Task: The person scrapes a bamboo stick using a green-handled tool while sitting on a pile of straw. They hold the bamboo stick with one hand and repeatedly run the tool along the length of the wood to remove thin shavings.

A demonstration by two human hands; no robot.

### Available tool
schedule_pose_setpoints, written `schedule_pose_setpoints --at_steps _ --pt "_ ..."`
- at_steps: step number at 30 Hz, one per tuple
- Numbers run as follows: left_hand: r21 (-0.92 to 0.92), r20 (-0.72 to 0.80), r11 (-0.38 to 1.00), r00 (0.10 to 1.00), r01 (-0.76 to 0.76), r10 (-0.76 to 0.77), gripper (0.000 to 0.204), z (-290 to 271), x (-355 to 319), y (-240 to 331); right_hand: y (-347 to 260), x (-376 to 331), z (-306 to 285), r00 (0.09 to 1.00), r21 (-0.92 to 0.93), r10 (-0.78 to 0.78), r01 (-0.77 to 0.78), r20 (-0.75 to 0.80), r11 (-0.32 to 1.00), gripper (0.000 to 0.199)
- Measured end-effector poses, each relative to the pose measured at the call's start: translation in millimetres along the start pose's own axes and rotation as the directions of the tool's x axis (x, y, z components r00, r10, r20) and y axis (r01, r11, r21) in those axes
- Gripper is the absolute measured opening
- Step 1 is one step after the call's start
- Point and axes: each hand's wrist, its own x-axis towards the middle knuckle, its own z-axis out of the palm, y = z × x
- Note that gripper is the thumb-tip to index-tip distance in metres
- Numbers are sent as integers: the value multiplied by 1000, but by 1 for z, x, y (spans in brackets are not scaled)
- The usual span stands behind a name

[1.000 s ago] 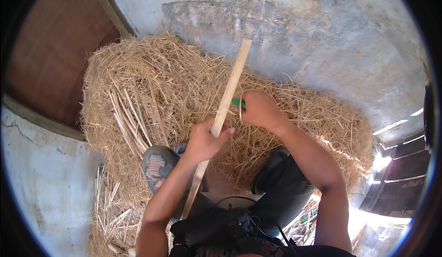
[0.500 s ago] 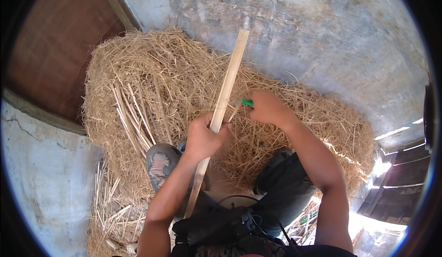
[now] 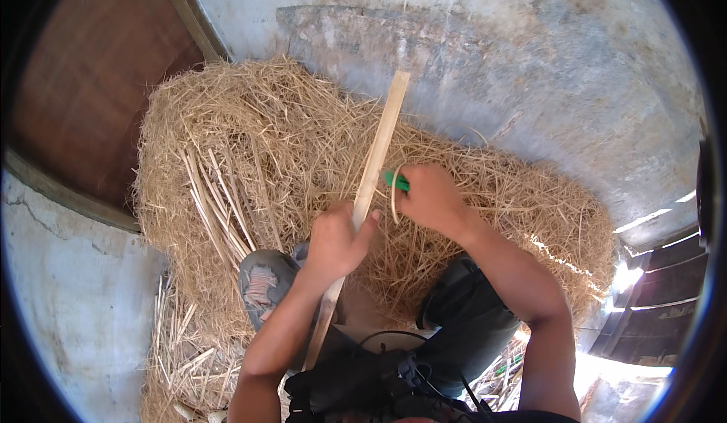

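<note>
A long, pale bamboo slat (image 3: 384,137) stands tilted in front of me, its lower end against my lap. My left hand (image 3: 333,243) is wrapped round its middle, the thumb lying along the right side. My right hand (image 3: 435,199), fingers closed, grips a small green-handled tool (image 3: 396,181) just right of the slat. What its working end looks like I cannot make out. A thin curled shaving (image 3: 394,205) bends beside the tool and hangs down in front of my right fingers.
Straw (image 3: 303,120) is heaped under and around my legs. Several thin sticks (image 3: 216,199) lie on it at the left. Behind the heap rises a stained grey wall (image 3: 492,59), with a brown panel (image 3: 98,82) at the far left. A dark bag or strap (image 3: 356,381) rests at my waist.
My right hand and the green-handled tool have moved slightly left and nearer the slat. The thin strip beside the tool now curls downward. My left hand still grips the slat.
</note>
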Motion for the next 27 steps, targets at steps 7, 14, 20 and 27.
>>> schedule_pose_setpoints --at_steps 7,14,20,27 --pt "14 -9 998 998 -57 57 31 5 -3 -12 4 4 14 1000 -116 -27 27 4 993 11" --pt "10 27 999 999 -42 42 13 12 -5 -25 21 22 15 995 -134 36 -49 -96 990 14" --pt "-56 91 998 996 -19 24 11 18 -16 -21 57 45 -13 948 -197 154 -214 -280 957 12" --pt "-290 290 945 927 -152 238 13 20 -35 -6 125 48 -68 778 -11 515 -555 -360 832 21"
